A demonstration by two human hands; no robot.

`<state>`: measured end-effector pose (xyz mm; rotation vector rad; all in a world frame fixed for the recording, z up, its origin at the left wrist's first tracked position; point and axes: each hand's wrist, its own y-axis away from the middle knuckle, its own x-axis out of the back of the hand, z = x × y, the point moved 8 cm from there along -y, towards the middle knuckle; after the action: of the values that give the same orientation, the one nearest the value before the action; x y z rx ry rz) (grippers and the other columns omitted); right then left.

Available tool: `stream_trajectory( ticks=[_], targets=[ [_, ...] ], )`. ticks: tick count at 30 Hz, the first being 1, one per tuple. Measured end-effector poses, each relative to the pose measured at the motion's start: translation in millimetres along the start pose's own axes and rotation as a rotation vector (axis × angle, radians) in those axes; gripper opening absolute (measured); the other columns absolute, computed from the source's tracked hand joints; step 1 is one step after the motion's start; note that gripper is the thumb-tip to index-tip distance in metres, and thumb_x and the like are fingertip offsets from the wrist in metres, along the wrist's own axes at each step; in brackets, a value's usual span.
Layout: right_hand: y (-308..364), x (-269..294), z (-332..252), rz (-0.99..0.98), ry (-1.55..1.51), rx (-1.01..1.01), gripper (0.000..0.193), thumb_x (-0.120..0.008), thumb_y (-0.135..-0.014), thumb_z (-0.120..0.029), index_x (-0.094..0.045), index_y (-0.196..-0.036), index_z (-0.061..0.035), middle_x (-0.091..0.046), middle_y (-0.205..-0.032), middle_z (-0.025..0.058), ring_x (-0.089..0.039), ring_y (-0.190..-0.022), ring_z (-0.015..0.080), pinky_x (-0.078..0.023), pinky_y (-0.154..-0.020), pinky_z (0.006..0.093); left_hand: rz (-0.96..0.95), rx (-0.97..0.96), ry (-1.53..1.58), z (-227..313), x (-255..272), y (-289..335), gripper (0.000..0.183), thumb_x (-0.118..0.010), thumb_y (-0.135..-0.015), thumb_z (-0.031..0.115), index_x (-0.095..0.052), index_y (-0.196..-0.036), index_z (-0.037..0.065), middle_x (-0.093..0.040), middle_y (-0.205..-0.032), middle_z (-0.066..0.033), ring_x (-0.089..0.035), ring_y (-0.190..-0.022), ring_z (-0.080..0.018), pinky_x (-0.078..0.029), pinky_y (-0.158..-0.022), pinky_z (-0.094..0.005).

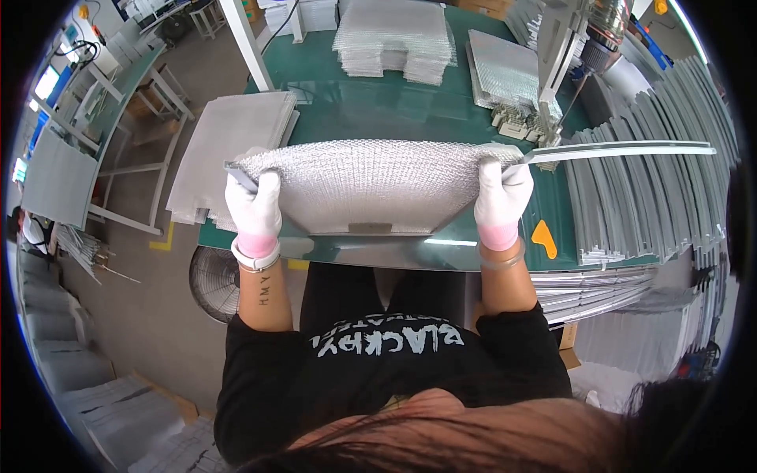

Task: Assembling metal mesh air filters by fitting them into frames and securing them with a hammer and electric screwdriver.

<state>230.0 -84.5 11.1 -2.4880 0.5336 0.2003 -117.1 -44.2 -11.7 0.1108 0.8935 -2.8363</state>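
Note:
My left hand (256, 203), in a white glove with a pink cuff, is closed on the left end of a silver bubble-textured foil sheet (374, 177). Gloved the same way, my right hand (502, 197) grips the sheet's right end. The sheet stands tilted up above the table's front edge, bowed along its top. A grey strip end (240, 176) pokes out by my left thumb. From my right hand a long pale grey strip (623, 150) reaches out to the right. Whether both ends belong to one strip is hidden behind the sheet.
Stacked foil sheets (394, 35) lie at the back of the green table (339, 110); flat pale sheets (229, 142) are at left. An orange scraper-like piece (544, 239) lies near my right hand. A machine (552, 71) stands back right, beside many grey strips (654, 173). A fan (214, 284) sits below left.

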Motion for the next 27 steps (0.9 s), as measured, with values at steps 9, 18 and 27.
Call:
stream_trajectory(
  ticks=[9, 18, 27],
  targets=[
    [1, -11, -19, 0.088, -0.048, 0.332, 0.102, -0.067, -0.073, 0.017, -0.01, -0.154, -0.0053, -0.056, -0.124, 0.0124, -0.058, -0.098, 0.0173, -0.05, -0.079, 0.0277, -0.009, 0.047, 0.061, -19, 10, -2, 0.03, -0.061, -0.088, 0.01, -0.057, -0.114, -0.004, -0.059, -0.1, -0.0022, -0.052, -0.089, -0.0099, -0.043, -0.084, -0.0256],
    [-29, -24, -67, -0.628, 0.5, 0.223, 0.044, -0.075, -0.078, -0.003, -0.064, -0.121, -0.0048, -0.069, -0.103, 0.0099, -0.067, -0.092, 0.0193, -0.051, -0.085, 0.0304, -0.069, 0.053, 0.083, -15, 6, -1, 0.026, -0.058, -0.087, 0.002, -0.057, -0.112, -0.004, -0.057, -0.095, -0.0004, -0.05, -0.084, -0.0083, -0.043, -0.078, -0.0234],
    [-35, -33, -98, -0.857, 0.626, 0.163, 0.05, -0.072, -0.079, -0.005, -0.06, -0.128, -0.0069, -0.07, -0.094, 0.0125, -0.069, -0.082, 0.0248, -0.054, -0.079, 0.0319, -0.095, 0.08, 0.188, -10, 7, 9, 0.018, -0.055, -0.086, 0.0, -0.058, -0.103, -0.001, -0.06, -0.094, -0.0018, -0.054, -0.081, -0.009, -0.045, -0.075, -0.0244]
  ],
)
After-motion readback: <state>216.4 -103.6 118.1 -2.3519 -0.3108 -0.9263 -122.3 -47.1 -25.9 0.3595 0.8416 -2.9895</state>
